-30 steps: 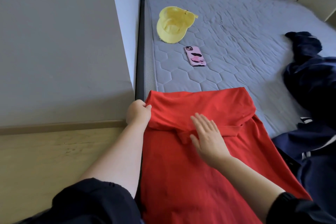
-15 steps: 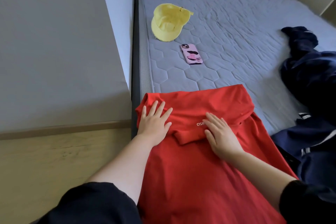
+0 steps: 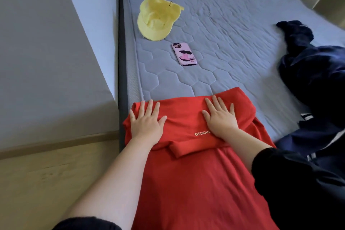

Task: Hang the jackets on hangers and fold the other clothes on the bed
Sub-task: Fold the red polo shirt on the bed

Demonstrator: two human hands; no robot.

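— Where are your hands now?

— My left hand (image 3: 146, 124) and right hand (image 3: 220, 119) both lie flat with fingers spread. They hold nothing and press on the folded-over top of the red shirt (image 3: 186, 183).

— What has changed?

— A second ago my left hand pinched the shirt's left corner while the right lay flat near the middle. Since then the left has let go and flattened. The right has slid out toward the right edge, so the two now sit well apart on the flap.

— Meaning?

— I judge the first fold is laid and I'm smoothing it. The rest of the shirt runs toward me unfolded at the near end of the bed (image 3: 233, 52), so more folds remain. The navy clothes (image 3: 313, 73) on my right wait unfolded. A cap (image 3: 158, 18) and phone (image 3: 184, 54) lie farther up.
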